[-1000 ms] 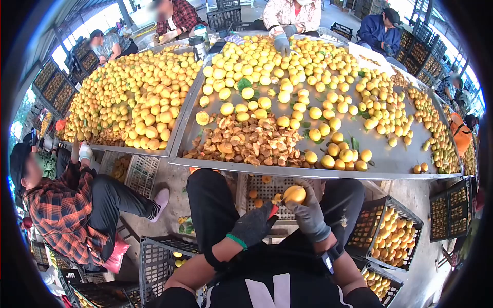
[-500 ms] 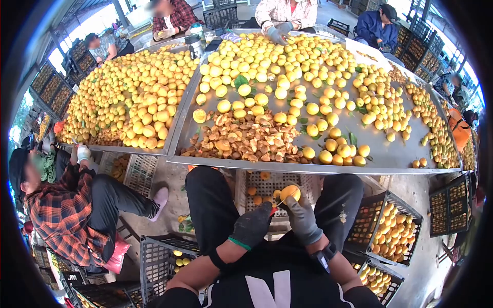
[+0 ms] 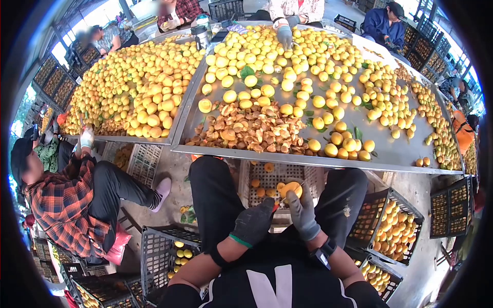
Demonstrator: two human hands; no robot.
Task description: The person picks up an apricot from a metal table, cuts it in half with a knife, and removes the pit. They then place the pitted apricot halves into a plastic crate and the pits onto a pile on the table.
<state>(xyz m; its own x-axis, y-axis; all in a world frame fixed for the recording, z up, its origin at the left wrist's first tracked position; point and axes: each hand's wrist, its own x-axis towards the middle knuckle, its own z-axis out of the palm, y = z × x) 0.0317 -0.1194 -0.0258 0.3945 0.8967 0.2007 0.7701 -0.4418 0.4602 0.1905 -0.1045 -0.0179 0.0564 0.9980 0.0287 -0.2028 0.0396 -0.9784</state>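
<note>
My left hand (image 3: 253, 222), in a dark glove with a green cuff, is closed around a small tool; a bit of its red part shows at the fingertips. Gripped in my right hand (image 3: 304, 215), in a grey glove, is a yellow-orange fruit (image 3: 292, 189), with its surface partly cut. Both hands are close together over a pale plastic crate (image 3: 248, 177) holding a few orange fruits. On the metal table (image 3: 226, 153) in front lies a heap of brown-orange peelings or pieces (image 3: 257, 128) beside many whole yellow fruits (image 3: 257, 49).
Black crates of fruit stand at my right (image 3: 395, 231) and left (image 3: 164, 256). A co-worker in a plaid shirt (image 3: 67, 205) sits at the left. Other people work along the table's far side. A cup (image 3: 200, 37) stands near the back.
The fruit has turned in my right hand and shows more orange flesh. Both hands have shifted slightly. The view has tilted a little, and the far co-worker's gloved hand has moved over the fruits.
</note>
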